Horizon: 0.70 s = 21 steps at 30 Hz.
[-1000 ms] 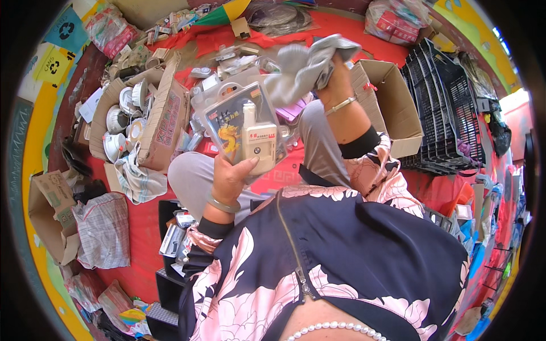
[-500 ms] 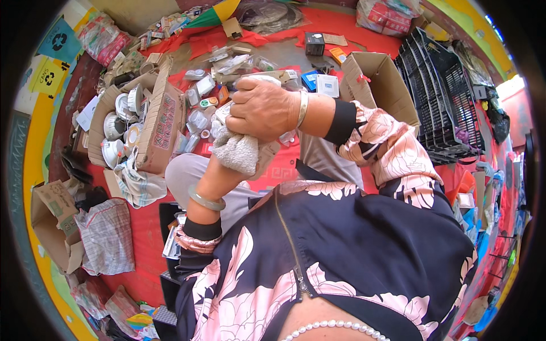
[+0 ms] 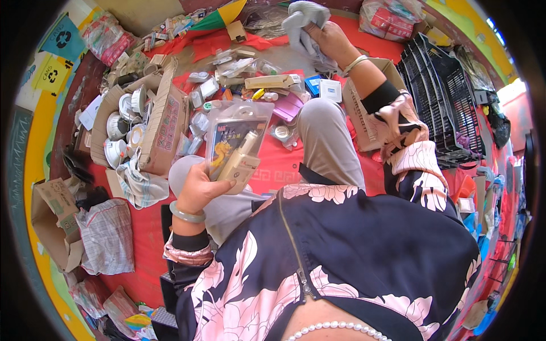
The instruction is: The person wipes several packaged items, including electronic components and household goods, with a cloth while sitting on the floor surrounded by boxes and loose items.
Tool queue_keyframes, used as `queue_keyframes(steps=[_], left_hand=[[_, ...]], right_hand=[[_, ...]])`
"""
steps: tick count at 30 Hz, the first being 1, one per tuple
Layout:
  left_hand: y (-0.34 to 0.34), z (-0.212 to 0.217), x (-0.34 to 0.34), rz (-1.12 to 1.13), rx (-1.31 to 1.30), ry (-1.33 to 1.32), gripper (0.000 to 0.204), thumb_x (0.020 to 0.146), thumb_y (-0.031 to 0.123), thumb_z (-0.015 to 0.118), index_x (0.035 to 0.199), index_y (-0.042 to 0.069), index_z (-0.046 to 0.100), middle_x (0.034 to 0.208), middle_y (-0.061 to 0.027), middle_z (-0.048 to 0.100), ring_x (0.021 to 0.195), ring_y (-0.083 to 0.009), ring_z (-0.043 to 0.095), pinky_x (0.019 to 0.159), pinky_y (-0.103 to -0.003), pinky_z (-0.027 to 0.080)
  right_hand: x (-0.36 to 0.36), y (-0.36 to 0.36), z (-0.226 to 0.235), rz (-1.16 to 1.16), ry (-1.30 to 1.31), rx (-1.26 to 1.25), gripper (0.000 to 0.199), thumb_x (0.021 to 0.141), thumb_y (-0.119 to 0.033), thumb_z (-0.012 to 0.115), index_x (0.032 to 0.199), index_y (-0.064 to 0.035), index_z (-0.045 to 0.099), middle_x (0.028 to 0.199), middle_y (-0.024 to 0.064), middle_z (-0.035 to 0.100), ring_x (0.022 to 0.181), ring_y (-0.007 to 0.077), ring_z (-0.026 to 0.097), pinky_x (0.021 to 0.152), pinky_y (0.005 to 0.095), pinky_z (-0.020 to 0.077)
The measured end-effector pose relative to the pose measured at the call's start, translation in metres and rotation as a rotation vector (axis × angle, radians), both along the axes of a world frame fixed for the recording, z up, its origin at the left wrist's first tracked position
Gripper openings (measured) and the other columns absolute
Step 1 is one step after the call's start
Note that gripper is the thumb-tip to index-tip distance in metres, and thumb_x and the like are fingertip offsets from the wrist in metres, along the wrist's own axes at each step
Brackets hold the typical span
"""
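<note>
My left hand (image 3: 198, 190) grips the lower end of a clear blister pack (image 3: 230, 122), thumb across its front. Inside the pack show a dark card with a gold figure and a cream-coloured slim device whose kind I cannot tell. Up at the far side, my right hand (image 3: 335, 42) is closed on a crumpled grey cloth (image 3: 300, 28), which hangs well apart from the pack. Beyond the pack lies a heap of small packaged goods, with a pink packet (image 3: 288, 107) and a long cream box (image 3: 272, 81) among them.
At left stands a cardboard box (image 3: 165, 122) filled with round white lamp fittings (image 3: 116, 126). Another cardboard box (image 3: 364, 122) is under my right forearm, beside black plastic crates (image 3: 435, 96). A blue box (image 3: 312, 85) and a white square item (image 3: 330, 90) lie near my knee.
My hands were together, with the cloth pressed over the pack. My right hand has since lifted the cloth away, far and to the right, leaving the pack uncovered in my left.
</note>
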<state>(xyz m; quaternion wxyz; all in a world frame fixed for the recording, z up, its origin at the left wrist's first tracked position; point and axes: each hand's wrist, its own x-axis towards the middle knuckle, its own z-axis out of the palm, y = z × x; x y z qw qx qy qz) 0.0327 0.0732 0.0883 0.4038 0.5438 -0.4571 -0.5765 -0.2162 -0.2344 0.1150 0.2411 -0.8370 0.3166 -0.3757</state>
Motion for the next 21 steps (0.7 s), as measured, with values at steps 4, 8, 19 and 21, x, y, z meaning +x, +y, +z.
queue_keyframes(steps=[4,8,19,21], left_hand=[[-0.006,0.001,-0.009,-0.005,0.043,0.074,0.040,0.068,-0.003,0.063,0.107,-0.005,0.056,0.097,-0.0065,0.062,0.085,-0.0116,0.059,0.076,-0.024,0.047],[-0.011,-0.003,-0.020,-0.045,0.031,0.129,0.041,0.067,-0.004,0.063,0.108,-0.005,0.055,0.097,-0.0064,0.062,0.083,-0.0116,0.059,0.075,-0.024,0.047],[-0.031,-0.001,-0.018,0.076,-0.145,0.026,0.018,0.082,0.006,0.061,0.098,-0.003,0.061,0.087,-0.0018,0.061,0.075,-0.0068,0.054,0.066,-0.020,0.043],[-0.033,0.006,-0.041,0.257,-0.250,0.182,0.013,0.084,0.007,0.060,0.093,-0.002,0.063,0.078,0.0000,0.060,0.067,-0.0048,0.052,0.057,-0.020,0.040]], right_hand=[[0.027,0.025,-0.001,0.235,-0.012,0.449,0.034,0.082,-0.013,0.056,0.116,-0.0121,0.055,0.095,0.0072,0.063,0.089,0.0152,0.058,0.073,0.0281,0.0490],[0.063,0.104,0.014,0.626,0.113,0.133,0.027,0.077,-0.010,0.054,0.104,-0.0050,0.060,0.091,0.0147,0.064,0.084,0.0264,0.060,0.078,0.0325,0.0463],[0.082,0.140,0.000,0.543,0.203,-0.117,0.018,0.072,-0.016,0.062,0.086,-0.0049,0.057,0.073,0.0173,0.059,0.072,0.0369,0.057,0.062,0.0406,0.0452],[0.082,0.141,0.010,0.572,0.217,-0.108,0.019,0.072,-0.016,0.063,0.087,-0.0050,0.057,0.073,0.0175,0.059,0.073,0.0365,0.057,0.063,0.0402,0.0453]])
